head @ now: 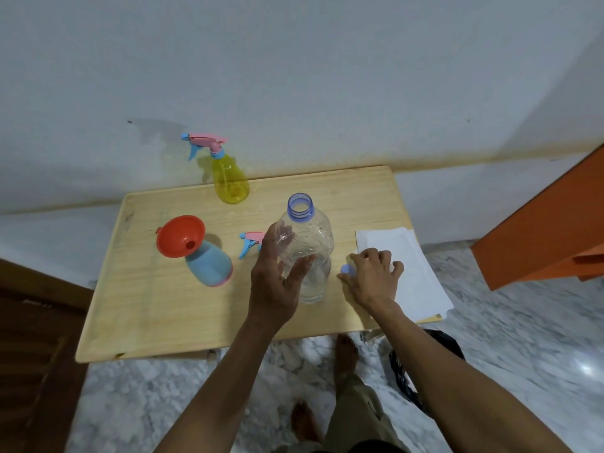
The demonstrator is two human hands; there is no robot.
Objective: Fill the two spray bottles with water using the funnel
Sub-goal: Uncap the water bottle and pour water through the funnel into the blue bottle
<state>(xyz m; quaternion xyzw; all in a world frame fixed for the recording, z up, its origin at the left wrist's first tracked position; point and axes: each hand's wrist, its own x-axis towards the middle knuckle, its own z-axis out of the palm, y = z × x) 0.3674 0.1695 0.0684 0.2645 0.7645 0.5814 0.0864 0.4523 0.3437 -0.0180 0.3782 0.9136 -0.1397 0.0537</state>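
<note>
Fingers (354,261) half-hide blue cap (347,269); left hand (277,279) masks spray head (251,243).

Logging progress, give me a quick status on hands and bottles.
Left hand open at clear bottle. Right hand on cap. Funnel seated in blue bottle. Nothing blocking.

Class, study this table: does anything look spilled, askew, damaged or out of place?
Nothing is spilled or broken. The red funnel sits tilted in the blue spray bottle, whose spray head lies loose on the table. The clear bottle stands uncapped; its cap is under the right hand.
</note>
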